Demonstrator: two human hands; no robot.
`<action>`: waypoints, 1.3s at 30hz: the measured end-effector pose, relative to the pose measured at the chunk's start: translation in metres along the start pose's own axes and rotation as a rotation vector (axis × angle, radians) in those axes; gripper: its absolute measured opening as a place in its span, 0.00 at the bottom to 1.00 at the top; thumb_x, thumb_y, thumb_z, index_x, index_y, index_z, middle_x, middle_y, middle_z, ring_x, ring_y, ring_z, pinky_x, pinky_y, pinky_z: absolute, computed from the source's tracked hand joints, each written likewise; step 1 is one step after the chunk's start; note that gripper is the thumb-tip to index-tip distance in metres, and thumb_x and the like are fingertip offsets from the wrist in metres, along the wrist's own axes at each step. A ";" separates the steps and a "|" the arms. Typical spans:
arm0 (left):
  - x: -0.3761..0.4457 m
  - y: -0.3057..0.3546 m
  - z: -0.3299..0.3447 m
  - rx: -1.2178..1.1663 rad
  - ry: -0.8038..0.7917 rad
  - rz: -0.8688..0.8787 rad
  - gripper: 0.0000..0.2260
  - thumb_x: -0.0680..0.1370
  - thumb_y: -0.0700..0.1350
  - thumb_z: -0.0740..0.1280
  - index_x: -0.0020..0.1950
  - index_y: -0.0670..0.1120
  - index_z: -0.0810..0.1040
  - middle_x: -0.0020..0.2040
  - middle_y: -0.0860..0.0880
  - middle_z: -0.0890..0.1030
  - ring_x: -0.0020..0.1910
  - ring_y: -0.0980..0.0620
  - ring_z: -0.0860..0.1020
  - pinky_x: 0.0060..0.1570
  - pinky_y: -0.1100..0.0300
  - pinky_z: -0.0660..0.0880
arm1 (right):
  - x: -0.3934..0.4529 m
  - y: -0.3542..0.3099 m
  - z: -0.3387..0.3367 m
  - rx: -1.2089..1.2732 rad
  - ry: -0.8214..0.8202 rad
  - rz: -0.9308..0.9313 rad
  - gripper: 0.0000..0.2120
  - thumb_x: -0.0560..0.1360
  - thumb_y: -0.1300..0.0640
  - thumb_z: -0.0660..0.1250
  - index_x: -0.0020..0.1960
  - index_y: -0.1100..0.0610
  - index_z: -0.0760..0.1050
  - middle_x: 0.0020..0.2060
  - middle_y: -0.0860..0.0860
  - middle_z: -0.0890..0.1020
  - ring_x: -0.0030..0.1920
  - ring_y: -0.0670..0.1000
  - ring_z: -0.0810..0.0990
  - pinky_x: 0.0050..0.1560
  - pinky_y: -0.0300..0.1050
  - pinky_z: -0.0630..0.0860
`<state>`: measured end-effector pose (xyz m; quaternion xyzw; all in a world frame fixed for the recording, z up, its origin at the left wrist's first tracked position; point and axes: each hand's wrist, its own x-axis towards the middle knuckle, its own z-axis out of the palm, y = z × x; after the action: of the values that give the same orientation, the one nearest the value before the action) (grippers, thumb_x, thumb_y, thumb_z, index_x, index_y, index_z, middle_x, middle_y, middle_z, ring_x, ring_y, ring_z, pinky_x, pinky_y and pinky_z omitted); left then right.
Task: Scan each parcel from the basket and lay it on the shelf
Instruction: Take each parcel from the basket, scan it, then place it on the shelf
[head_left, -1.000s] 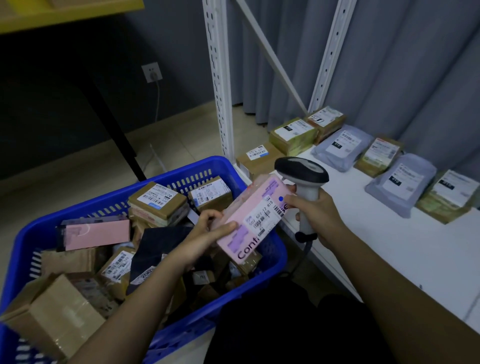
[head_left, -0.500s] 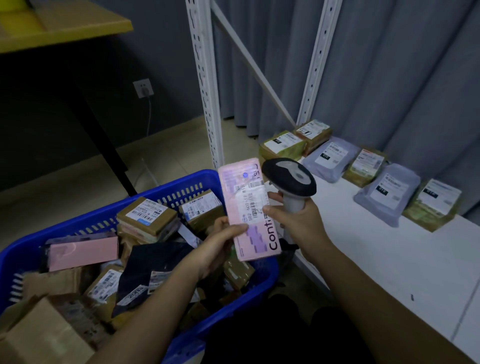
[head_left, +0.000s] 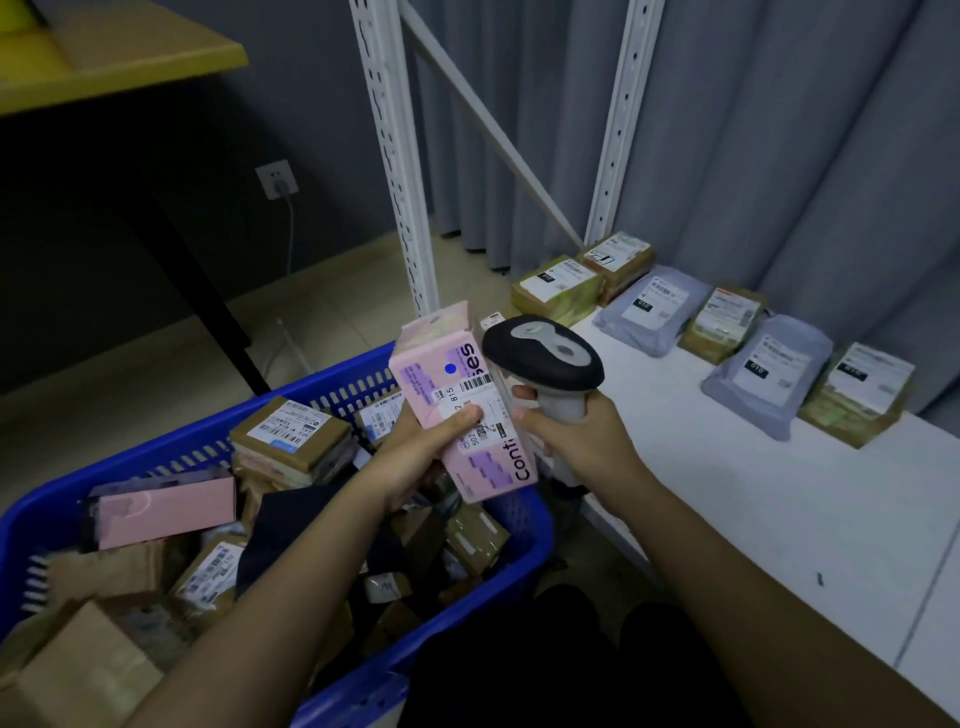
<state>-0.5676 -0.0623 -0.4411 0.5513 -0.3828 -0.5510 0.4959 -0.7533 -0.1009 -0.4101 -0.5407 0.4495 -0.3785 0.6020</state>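
My left hand grips a pink box parcel with a white barcode label, holding it nearly upright above the right end of the blue basket. Right beside it, my right hand holds a handheld barcode scanner by its grey handle; the scanner's dark head sits against the parcel's upper right edge. The basket is full of brown boxes, another pink box and dark bags. The white shelf lies to the right.
Several parcels, brown boxes and grey bags, lie in a row along the back of the shelf. White perforated shelf uprights rise behind the basket. A yellow table with a black leg stands at the left; grey curtains hang behind.
My left hand has turned the pink parcel from slanted to nearly upright and raised it beside the scanner head. The view has shifted slightly; the scanner stays in my right hand.
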 end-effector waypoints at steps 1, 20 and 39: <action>0.002 0.001 -0.003 0.001 0.023 0.013 0.21 0.70 0.49 0.70 0.61 0.46 0.73 0.53 0.46 0.84 0.51 0.48 0.83 0.47 0.52 0.81 | 0.000 -0.002 -0.001 0.012 0.018 0.010 0.10 0.73 0.65 0.72 0.54 0.63 0.78 0.40 0.50 0.84 0.32 0.40 0.81 0.31 0.34 0.75; 0.035 -0.018 -0.052 -0.087 0.099 -0.121 0.21 0.67 0.49 0.71 0.58 0.46 0.75 0.57 0.43 0.81 0.56 0.44 0.81 0.57 0.45 0.77 | -0.016 -0.018 -0.018 -0.341 -0.053 0.028 0.11 0.69 0.56 0.77 0.46 0.58 0.78 0.33 0.50 0.80 0.27 0.41 0.76 0.32 0.40 0.75; 0.031 -0.018 -0.056 -0.062 0.106 -0.133 0.23 0.66 0.51 0.72 0.59 0.47 0.75 0.55 0.45 0.83 0.55 0.45 0.81 0.56 0.45 0.76 | -0.021 -0.019 -0.022 -0.316 -0.043 0.029 0.08 0.70 0.58 0.76 0.39 0.59 0.78 0.26 0.46 0.78 0.26 0.41 0.76 0.28 0.34 0.74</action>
<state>-0.5116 -0.0816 -0.4711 0.5883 -0.3012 -0.5643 0.4947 -0.7802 -0.0902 -0.3886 -0.6300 0.4982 -0.2829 0.5242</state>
